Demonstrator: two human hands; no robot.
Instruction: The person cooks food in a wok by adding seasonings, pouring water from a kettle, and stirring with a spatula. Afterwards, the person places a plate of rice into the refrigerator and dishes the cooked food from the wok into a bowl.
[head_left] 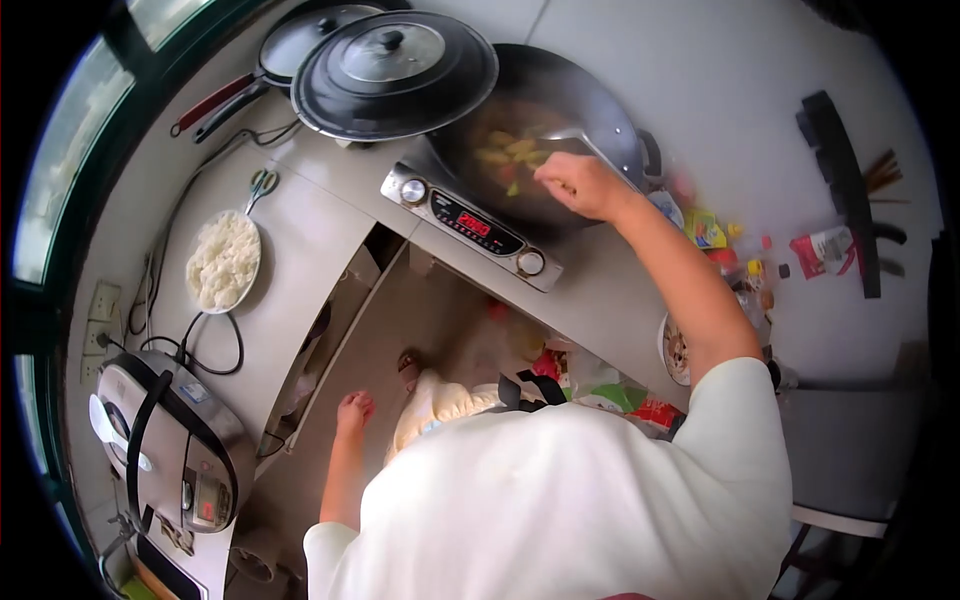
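Observation:
My right hand [584, 187] is over the near right part of a dark wok [610, 110], its fingers closed in a pinch. Whatever they hold, if anything, is hidden. Yellowish food pieces [510, 150], with bits of green and red, lie in liquid in the wok. Behind the hand, a shiny metal utensil [572, 133] rests in the wok, partly covered by the hand. The wok sits on an induction cooker [470, 222] with lit red digits. Down by my side, away from the counter, my left hand [356, 409] hangs with fingers curled and nothing visible in it.
A large black lid with a glass centre [390, 90] overlaps the wok's left rim, beside a lidded pan [285, 50]. On the left counter are a plate of white food [222, 262], scissors [262, 184] and a rice cooker [185, 440]. Bottles and packets [707, 230] crowd the right.

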